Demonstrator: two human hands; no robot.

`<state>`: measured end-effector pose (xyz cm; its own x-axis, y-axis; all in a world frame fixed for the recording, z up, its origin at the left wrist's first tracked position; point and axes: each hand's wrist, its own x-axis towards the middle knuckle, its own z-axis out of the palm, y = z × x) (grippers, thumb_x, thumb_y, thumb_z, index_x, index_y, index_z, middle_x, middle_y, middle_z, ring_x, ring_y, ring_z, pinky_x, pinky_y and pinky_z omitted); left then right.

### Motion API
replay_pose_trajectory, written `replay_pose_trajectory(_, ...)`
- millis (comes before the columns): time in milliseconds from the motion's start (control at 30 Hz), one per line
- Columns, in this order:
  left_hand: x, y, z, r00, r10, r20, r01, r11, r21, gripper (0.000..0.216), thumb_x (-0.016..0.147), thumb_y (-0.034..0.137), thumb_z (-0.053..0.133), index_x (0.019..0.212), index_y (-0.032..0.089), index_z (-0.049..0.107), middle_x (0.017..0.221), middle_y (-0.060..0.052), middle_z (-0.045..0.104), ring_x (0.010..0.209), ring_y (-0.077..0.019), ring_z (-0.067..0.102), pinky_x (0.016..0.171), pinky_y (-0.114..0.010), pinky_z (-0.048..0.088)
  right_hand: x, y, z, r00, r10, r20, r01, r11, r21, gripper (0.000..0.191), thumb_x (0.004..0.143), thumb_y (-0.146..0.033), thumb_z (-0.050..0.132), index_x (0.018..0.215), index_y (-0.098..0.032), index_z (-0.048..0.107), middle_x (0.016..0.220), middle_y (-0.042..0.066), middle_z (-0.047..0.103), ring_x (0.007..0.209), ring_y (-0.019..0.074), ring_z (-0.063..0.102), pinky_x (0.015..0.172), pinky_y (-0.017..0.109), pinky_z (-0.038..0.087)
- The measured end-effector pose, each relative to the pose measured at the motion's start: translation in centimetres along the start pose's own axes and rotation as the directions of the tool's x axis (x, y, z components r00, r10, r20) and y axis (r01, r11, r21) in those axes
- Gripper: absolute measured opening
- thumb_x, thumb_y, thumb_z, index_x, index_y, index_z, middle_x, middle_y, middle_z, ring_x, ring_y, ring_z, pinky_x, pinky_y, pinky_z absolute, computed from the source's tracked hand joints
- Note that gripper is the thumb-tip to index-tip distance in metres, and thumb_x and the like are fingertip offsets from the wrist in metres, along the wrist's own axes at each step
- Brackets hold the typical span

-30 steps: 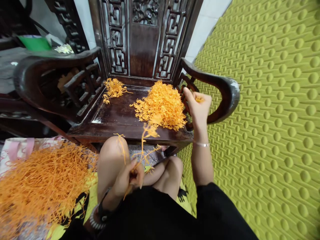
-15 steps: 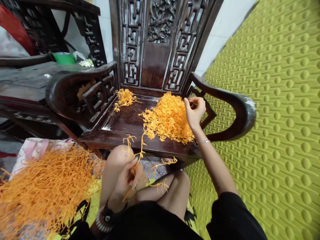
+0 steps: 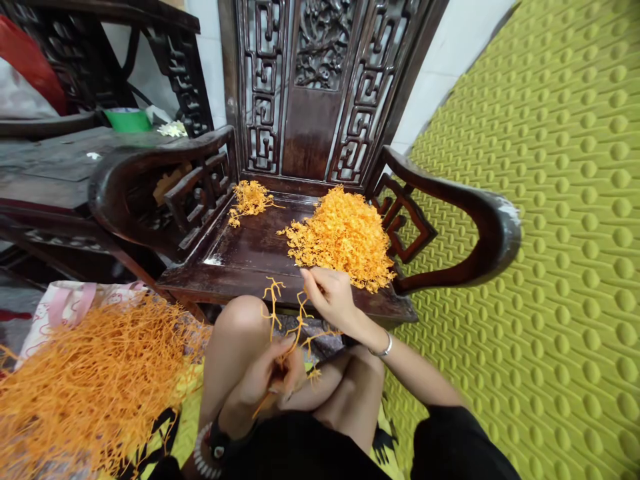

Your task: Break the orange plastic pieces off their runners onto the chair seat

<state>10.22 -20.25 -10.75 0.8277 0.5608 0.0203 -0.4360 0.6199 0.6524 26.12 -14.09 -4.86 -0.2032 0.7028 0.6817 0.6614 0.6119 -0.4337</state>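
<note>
My left hand (image 3: 280,373) is closed around several thin, branched orange plastic stems (image 3: 300,320), held low over my lap, their bare forked ends pointing up and outward. Just above these tips, my right hand (image 3: 331,293) has its fingers and thumb pinched together in front of the chair seat's edge. What it pinches, if anything, is too small or hidden to make out. Behind it, a large heap of small orange plastic flower pieces (image 3: 345,233) lies on the dark wooden chair seat (image 3: 265,240). A smaller orange clump (image 3: 251,198) sits at the seat's back left.
A big mass of bare orange stems (image 3: 100,380) lies at lower left, beside a white bag with pink handles (image 3: 63,303). Curved wooden armrests (image 3: 495,233) flank the seat. A textured yellow-green surface (image 3: 565,267) fills the right. On the left table stands a green bowl (image 3: 127,121).
My right hand has come from the heap's right side down and left to near the stem tips. My left hand has shifted slightly right, with the stems still in it.
</note>
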Motion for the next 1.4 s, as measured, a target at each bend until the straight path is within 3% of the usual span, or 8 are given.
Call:
replay_pose_trajectory(300,1.9,0.8,1.3,0.997,-0.006,-0.074,0.009,0.999,0.041,0.05,0.086,0.048,0.045,0.048,0.017,0.034,0.035,0.009,0.016,0.034,-0.0038,0.012,0.04,-0.02,0.012,0.0,2.2,-4.3,0.934,-0.135,-0.33,0.036,0.956,-0.29,0.048,0.09,-0.015,0.047,0.047,-0.017,0.026,0.044,-0.005,0.023,0.04,0.0051,0.021,0.046,0.027,0.016)
replay_pose_trajectory(400,2.2,0.2,2.4,0.999,-0.011,-0.049,0.01,1.0,-0.013,0.051,0.086,0.048,0.046,0.047,0.018,0.033,0.035,0.009,0.014,0.033,-0.0035,0.01,0.04,-0.02,0.011,1.0,3.1,-5.5,0.916,0.026,-0.4,-0.129,0.964,-0.232,0.055,0.093,-0.029,0.046,0.045,-0.018,0.022,0.043,-0.005,0.019,0.04,0.0048,0.018,0.045,0.027,0.016)
replay_pose_trajectory(600,-0.6,-0.3,2.9,0.998,0.012,-0.063,-0.015,0.999,-0.051,0.056,0.086,0.045,0.045,0.042,0.018,0.024,0.033,0.007,0.011,0.033,-0.0031,0.012,0.039,-0.02,0.01,5.8,9.0,-10.8,0.702,0.344,-0.624,-0.525,0.842,-0.126,0.054,0.094,-0.058,0.018,0.05,-0.025,0.014,0.043,-0.006,0.012,0.04,0.0074,0.014,0.041,0.027,0.016)
replay_pose_trajectory(833,-0.6,1.4,3.0,0.993,0.111,-0.044,-0.114,0.989,-0.092,0.057,0.086,0.041,0.046,0.041,0.016,0.021,0.033,0.006,0.009,0.034,-0.0035,0.012,0.039,-0.019,0.013,7.3,12.7,-6.0,0.864,0.441,-0.243,-0.503,0.727,-0.467,0.026,0.081,-0.03,0.06,0.062,-0.015,0.054,0.078,0.009,0.061,0.07,0.0187,0.053,0.072,0.036,0.041)
replay_pose_trajectory(967,-0.4,1.6,3.0,0.991,0.129,-0.018,-0.13,0.988,-0.084,0.058,0.087,0.041,0.044,0.04,0.017,0.021,0.033,0.006,0.008,0.033,-0.0043,0.012,0.038,-0.018,0.013,6.7,13.2,-4.8,0.886,0.404,-0.229,-0.458,0.68,-0.573,0.027,0.083,-0.034,0.057,0.065,-0.014,0.06,0.102,0.015,0.065,0.107,0.0357,0.05,0.1,0.062,0.02)
replay_pose_trajectory(1067,-0.1,1.7,2.7,0.991,0.136,0.004,-0.135,0.984,-0.117,0.057,0.087,0.039,0.045,0.04,0.017,0.021,0.032,0.006,0.007,0.033,-0.0046,0.012,0.038,-0.018,0.013,5.8,11.1,-4.9,0.942,0.204,-0.267,-0.317,0.805,-0.501,0.036,0.087,-0.047,0.05,0.07,-0.019,0.064,0.108,0.008,0.067,0.116,0.0322,0.046,0.109,0.06,0.011)
replay_pose_trajectory(1233,0.5,1.3,2.1,0.991,0.131,0.028,-0.123,0.975,-0.185,0.056,0.087,0.039,0.044,0.041,0.017,0.022,0.032,0.006,0.007,0.033,-0.0046,0.011,0.038,-0.018,0.012,2.3,3.2,-3.9,0.998,0.02,0.055,-0.032,0.971,0.236,0.058,0.088,-0.066,0.03,0.111,-0.021,0.059,0.104,0.009,0.066,0.095,0.0219,0.061,0.087,0.041,0.047)
replay_pose_trajectory(1400,0.9,0.4,2.1,0.995,0.03,0.1,-0.009,0.98,-0.199,0.053,0.089,0.04,0.042,0.043,0.017,0.028,0.033,0.007,0.012,0.033,-0.0041,0.011,0.038,-0.019,0.011,-0.1,-1.8,-2.3,0.988,0.141,0.059,-0.143,0.989,0.033,0.039,0.096,-0.042,0.038,0.068,-0.019,0.053,0.058,0.0,0.051,0.058,0.0125,0.048,0.063,0.03,0.04)
